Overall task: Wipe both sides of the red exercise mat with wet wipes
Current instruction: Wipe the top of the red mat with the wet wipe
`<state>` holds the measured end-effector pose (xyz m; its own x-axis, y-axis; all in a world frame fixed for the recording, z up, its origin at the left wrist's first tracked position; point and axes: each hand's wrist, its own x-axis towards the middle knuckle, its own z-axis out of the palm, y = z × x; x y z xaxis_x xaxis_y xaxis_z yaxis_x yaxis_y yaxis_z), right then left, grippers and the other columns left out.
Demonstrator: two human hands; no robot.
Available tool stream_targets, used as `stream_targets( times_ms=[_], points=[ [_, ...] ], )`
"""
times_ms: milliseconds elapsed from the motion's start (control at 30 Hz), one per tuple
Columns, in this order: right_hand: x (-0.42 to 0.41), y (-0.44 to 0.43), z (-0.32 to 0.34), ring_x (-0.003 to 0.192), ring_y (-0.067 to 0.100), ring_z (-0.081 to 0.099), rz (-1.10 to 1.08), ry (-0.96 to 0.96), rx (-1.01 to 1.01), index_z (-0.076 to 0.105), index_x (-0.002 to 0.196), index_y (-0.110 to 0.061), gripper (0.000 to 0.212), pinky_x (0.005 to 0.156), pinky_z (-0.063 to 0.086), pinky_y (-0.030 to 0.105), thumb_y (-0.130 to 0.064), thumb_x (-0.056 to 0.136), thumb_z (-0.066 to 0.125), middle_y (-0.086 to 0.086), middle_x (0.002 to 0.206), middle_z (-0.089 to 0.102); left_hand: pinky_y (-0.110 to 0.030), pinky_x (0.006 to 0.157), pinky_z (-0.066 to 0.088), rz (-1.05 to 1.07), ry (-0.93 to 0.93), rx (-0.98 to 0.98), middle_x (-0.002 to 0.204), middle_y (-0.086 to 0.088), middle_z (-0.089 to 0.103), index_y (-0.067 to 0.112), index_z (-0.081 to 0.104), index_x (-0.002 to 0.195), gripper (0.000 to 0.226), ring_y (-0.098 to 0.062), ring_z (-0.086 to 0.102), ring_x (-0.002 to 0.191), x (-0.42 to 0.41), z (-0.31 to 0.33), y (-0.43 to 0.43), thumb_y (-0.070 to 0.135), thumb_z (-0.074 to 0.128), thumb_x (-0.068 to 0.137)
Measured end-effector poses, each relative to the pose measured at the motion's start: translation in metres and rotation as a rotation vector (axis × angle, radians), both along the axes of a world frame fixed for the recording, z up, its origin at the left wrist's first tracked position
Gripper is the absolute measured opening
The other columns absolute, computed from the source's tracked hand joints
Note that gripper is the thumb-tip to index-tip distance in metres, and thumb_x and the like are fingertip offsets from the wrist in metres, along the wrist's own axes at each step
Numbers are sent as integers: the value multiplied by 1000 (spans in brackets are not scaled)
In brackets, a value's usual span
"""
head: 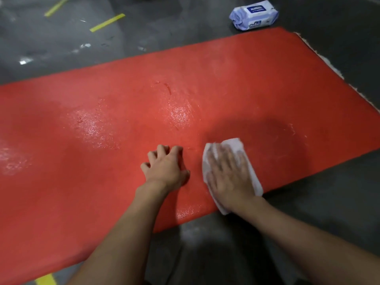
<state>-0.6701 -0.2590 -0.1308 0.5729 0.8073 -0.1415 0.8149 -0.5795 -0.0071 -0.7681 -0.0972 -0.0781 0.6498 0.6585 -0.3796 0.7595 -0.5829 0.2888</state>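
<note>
Two hands on the red mat (102,124), near its front edge. Left hand (165,168): fingers spread and arched, fingertips planted on the mat surface, holding nothing. Right hand (228,175): flat, fingers mostly straight and slightly apart, palm down on a white wet wipe (233,143), pressing it to the mat; hand is motion-blurred. The wipe sticks out past the fingertips and at both sides of the hand, its near end hanging over the mat edge. Mat lies flat on the grey floor (329,219), with shiny wet patches left of the hands. Wipes pack (254,15) sits on the floor just beyond the mat's far edge; contents not visible. Yellow tape strips (107,22) on the floor far left.
</note>
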Motion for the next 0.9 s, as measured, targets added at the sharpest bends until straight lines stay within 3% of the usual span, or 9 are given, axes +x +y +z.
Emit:
stream_targets(
  times_ms=[100,200,300,400,467,600,700,767,900],
  points=[
    [30,-8,7,153,25,8,302,10,-30,19,157,-21,61,122,11,51,-43,101,15,8,165,14,-49,98,31,14,-5,-6,137,2,32,45,39,136,62,-30,30,126,2,0,5,52,67,81],
    [57,-4,10,153,17,-4,53,6,-26,7,158,-28,63,123,-1,45,-46,98,6,4,167,3,-48,96,32,8,-8,3,138,4,33,48,39,137,60,-30,31,125,-1,-2,7,52,64,82],
    [23,15,1,153,23,-5,-87,12,11,7,159,-22,64,122,0,50,-44,99,13,8,166,0,-48,97,32,27,-16,30,137,3,34,48,39,136,59,-30,32,125,1,-5,-1,50,62,82],
    [25,7,7,152,26,14,203,45,39,29,155,-18,63,121,14,53,-42,98,19,9,163,19,-49,95,31,49,-23,35,135,3,35,46,41,133,56,-30,32,124,6,-5,-3,49,62,81],
    [56,0,12,152,23,11,285,14,-6,25,156,-22,64,122,12,50,-45,97,15,7,164,17,-49,95,32,50,-16,16,135,3,35,47,42,133,55,-30,32,124,5,-4,1,49,62,82],
    [36,17,5,153,22,-5,-101,13,5,6,159,-25,63,121,-1,51,-44,100,17,6,167,-1,-48,96,32,36,-15,10,135,4,35,48,40,135,59,-29,32,124,3,-6,2,48,63,80],
    [4,16,2,153,26,5,150,43,41,21,158,-23,61,121,8,54,-43,100,18,7,165,10,-48,96,31,42,-17,17,133,3,34,46,39,133,59,-29,31,124,5,-6,0,47,63,79],
    [32,8,8,153,23,11,303,40,28,27,156,-25,60,122,10,50,-44,100,19,5,164,18,-48,96,31,37,-7,-1,133,2,34,46,40,134,60,-29,31,124,4,-4,4,47,64,80],
    [49,18,8,153,20,-5,-96,1,-1,7,159,-26,60,122,-2,47,-44,102,17,5,167,1,-51,101,29,89,-35,5,140,-2,32,41,36,137,67,-31,29,130,5,-6,10,48,67,79]
  ],
)
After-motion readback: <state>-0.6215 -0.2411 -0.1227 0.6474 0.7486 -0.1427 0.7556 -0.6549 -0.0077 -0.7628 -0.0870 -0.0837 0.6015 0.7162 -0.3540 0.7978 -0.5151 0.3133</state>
